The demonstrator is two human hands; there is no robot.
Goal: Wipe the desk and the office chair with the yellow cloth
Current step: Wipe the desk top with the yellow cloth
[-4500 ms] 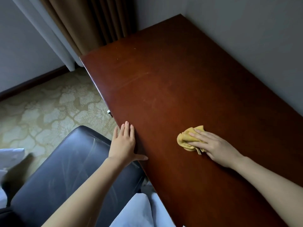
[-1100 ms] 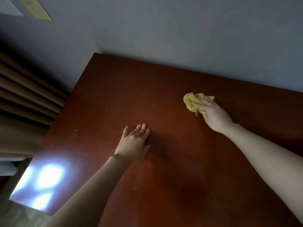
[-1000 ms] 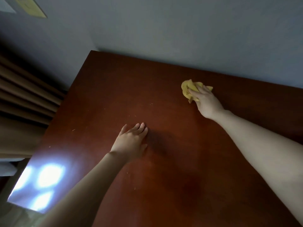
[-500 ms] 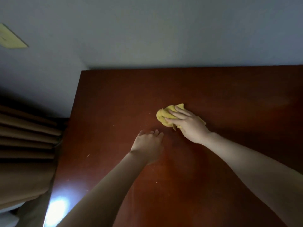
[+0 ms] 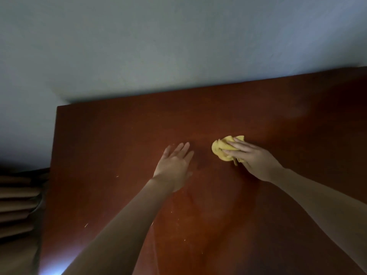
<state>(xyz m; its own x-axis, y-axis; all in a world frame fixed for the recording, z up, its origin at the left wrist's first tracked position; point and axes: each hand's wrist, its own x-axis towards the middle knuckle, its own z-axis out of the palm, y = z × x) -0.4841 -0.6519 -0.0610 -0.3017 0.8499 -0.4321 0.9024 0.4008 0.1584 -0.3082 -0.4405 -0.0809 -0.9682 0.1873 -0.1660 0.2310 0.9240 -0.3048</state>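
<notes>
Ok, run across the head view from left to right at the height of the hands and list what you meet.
Brown curtain → left edge of the desk → left hand flat on the desktop → yellow cloth → right hand.

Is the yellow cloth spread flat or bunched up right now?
Bunched up: the yellow cloth is a crumpled wad with folds, held by the right hand on the desk.
</notes>
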